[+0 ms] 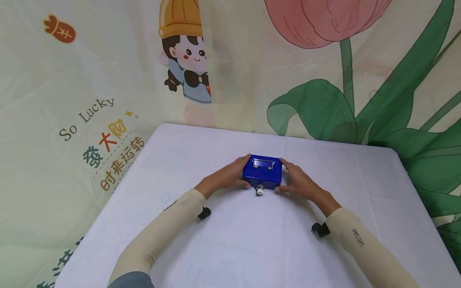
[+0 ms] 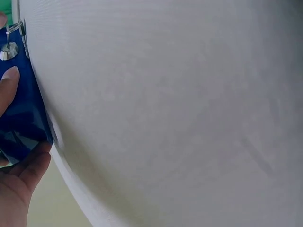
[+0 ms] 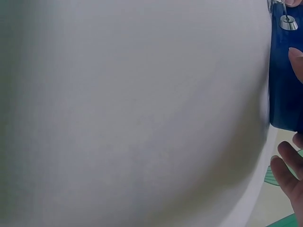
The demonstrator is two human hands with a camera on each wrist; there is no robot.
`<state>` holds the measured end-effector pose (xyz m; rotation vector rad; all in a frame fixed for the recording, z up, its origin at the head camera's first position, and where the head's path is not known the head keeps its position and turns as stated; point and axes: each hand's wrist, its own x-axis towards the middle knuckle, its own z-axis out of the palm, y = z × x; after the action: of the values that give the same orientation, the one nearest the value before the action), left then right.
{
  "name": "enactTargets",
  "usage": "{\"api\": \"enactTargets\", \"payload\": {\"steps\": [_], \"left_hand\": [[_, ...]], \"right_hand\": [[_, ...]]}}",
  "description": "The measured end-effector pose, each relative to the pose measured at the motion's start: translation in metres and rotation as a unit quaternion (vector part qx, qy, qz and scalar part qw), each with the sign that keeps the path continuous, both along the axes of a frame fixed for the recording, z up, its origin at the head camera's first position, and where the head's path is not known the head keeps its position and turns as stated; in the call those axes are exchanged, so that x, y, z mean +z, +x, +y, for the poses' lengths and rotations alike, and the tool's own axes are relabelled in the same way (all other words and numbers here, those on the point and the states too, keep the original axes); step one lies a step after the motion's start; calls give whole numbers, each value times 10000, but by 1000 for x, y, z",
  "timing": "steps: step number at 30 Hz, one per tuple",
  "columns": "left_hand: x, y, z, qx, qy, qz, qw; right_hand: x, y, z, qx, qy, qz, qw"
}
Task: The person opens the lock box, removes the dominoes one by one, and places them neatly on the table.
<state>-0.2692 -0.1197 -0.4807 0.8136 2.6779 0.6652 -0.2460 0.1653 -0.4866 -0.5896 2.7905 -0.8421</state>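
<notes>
L hand [image 1: 232, 175] & R hand [image 1: 299, 183] gripped opp. sides of 1 blue cash box [image 1: 261, 176], which sat on white-covered tbl [image 1: 252, 240] toward far edge, w/ key ring [image 2: 14, 27] at front lock [image 3: 288, 22].

A white-covered table [image 1: 252, 240] bears a blue box [image 1: 262, 173] with keys [image 1: 259, 191] at its front.

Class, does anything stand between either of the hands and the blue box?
Nothing visible does. The left hand and right hand grip opposite sides of the blue box; the metal lock on its front blocks neither.
</notes>
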Motion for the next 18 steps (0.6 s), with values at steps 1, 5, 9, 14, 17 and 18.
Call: {"api": "enactTargets", "payload": {"steps": [1,5,9,14,17,18], "left_hand": [[0,0,-1,-28,24,6,10000],[0,0,-4,-124,164,6,9998],[0,1,-5,-172,151,33,9997],[2,1,-5,-204,91,83,9997],[2,3,-4,-225,72,122,9996],[2,3,-4,-235,73,129,9996]], "right_hand": [[0,0,0,16,5,1,10000],[1,2,0,41,58,17,10000],[1,3,0,34,78,65,9999],[1,4,-2,-11,134,90,9999],[1,5,-2,4,117,102,9999],[0,6,-2,21,108,101,9999]]}}
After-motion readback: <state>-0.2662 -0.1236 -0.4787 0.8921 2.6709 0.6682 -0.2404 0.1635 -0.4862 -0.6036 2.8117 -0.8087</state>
